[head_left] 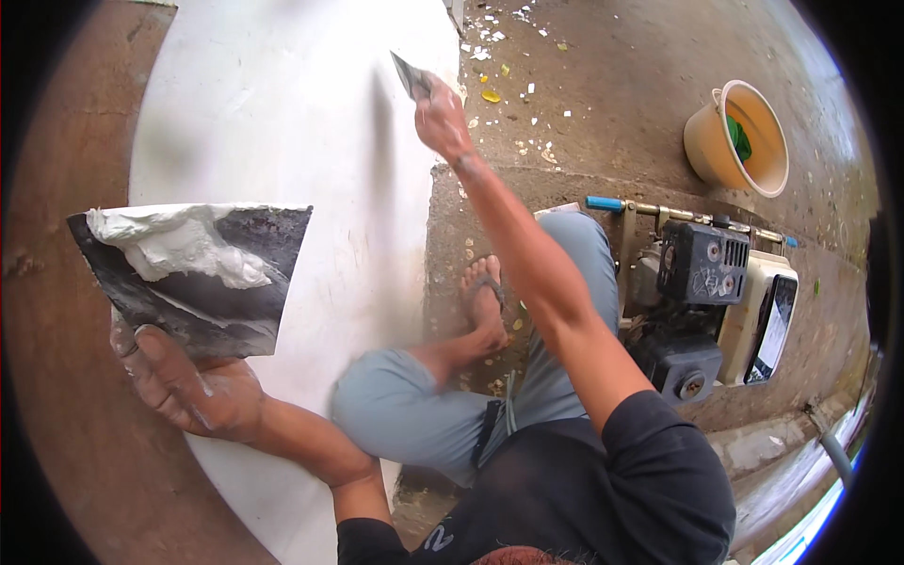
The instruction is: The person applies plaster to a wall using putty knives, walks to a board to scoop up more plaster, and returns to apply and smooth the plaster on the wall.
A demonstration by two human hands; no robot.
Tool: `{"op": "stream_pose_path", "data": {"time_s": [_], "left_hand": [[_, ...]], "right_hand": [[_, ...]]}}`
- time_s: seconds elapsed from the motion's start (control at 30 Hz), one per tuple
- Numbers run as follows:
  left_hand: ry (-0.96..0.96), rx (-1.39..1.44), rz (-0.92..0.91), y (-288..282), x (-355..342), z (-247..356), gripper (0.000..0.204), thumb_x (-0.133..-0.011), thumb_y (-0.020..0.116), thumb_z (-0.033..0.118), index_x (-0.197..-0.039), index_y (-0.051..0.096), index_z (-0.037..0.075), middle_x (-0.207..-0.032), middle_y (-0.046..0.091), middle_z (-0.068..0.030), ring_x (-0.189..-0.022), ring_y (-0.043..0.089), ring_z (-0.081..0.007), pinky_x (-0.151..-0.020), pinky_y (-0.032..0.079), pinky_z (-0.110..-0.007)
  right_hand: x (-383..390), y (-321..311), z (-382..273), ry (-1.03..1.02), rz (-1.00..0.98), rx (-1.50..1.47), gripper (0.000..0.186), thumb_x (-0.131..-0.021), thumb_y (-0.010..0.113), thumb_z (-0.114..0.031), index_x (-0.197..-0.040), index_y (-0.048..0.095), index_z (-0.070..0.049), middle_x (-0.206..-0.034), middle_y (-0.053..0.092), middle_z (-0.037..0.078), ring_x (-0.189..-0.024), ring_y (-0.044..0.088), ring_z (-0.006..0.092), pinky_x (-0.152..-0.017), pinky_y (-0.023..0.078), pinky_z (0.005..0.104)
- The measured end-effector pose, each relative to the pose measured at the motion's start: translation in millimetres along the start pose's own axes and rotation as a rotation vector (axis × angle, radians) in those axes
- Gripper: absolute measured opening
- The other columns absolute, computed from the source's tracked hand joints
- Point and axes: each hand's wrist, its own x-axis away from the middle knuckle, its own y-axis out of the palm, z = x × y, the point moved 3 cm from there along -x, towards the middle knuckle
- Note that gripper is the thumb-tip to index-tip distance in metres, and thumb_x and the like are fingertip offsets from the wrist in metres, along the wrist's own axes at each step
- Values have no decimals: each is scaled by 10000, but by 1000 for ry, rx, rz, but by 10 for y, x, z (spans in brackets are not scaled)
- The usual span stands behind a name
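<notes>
**Plastering a white wall surface, seen from the head camera**

Head view. The setting is an outdoor concrete floor [640, 85] littered with white chips, beside a smooth white wall surface [282, 113] bordered by brown. The person crouches on a raised concrete ledge [452, 226], one sandalled foot [485, 301] resting on it. The left hand [188, 386] is closed about the lower edge of a dark square plaster board [212, 282], thumb pressed on its face; the board is tilted up and carries a mound of white putty [179, 245] along its upper left portion. The right hand [441, 118], arm stretched forward, is clenched around a small putty knife [410, 73] whose blade meets the edge of the white surface. The step in hand appears to be spreading or smoothing putty at that edge; the following stroke would likely call for steady, even blade pressure. The putty looks thick, wet and ridged. To the right stand a small engine-driven machine [706, 292] and, well apart, a tan bucket [739, 137] holding something green.
</notes>
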Motion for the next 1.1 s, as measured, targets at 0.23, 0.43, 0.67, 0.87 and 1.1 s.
{"op": "stream_pose_path", "data": {"time_s": [0.23, 0.43, 0.67, 0.87, 1.1], "left_hand": [[-161, 172, 62, 12, -19, 12, 393, -985, 585, 159, -1243, 560, -136, -1274, 575, -202, -1167, 565, -247, -977, 492, -340], [-132, 161, 41, -103, -51, -14, 403, -988, 580, 155, -1259, 548, -141, -1288, 562, -211, -1195, 547, -249, -1002, 477, -347], [-47, 82, 17, -66, -6, -14, 400, -985, 579, 144, -1259, 543, -146, -1291, 560, -212, -1195, 549, -255, -1011, 471, -353], [-127, 140, 36, -70, -54, 31, 390, -986, 577, 141, -1246, 556, -149, -1288, 558, -212, -1196, 549, -260, -1007, 474, -355], [-174, 119, -22, -53, 22, -164, 371, -1007, 551, 137, -1287, 561, -107, -1314, 561, -214, -1192, 568, -278, -1007, 477, -351]], "right_hand": [[385, 267, -202, -86, -37, -115, 341, -1033, 436, -164, -1286, 581, 13, -1254, 626, 246, -1182, 601, 363, -1035, 460, 404], [1130, 168, -368, -203, -223, -346, 329, -997, 452, -29, -1305, 567, -10, -1232, 616, 223, -1150, 605, 326, -997, 488, 431], [301, 425, 132, -297, -5, -15, 437, -1006, 335, -9, -1424, 461, -27, -1403, 494, 207, -1276, 517, 351, -1139, 413, 417], [955, 606, 323, -512, 36, -56, 521, -887, 372, 102, -1387, 483, 6, -1350, 516, 251, -1238, 526, 418, -1092, 430, 459], [-329, 40, 735, 386, -131, -2, 275, -864, 499, -156, -868, 622, 89, -814, 640, 237, -753, 630, 343, -674, 519, 455]]}}
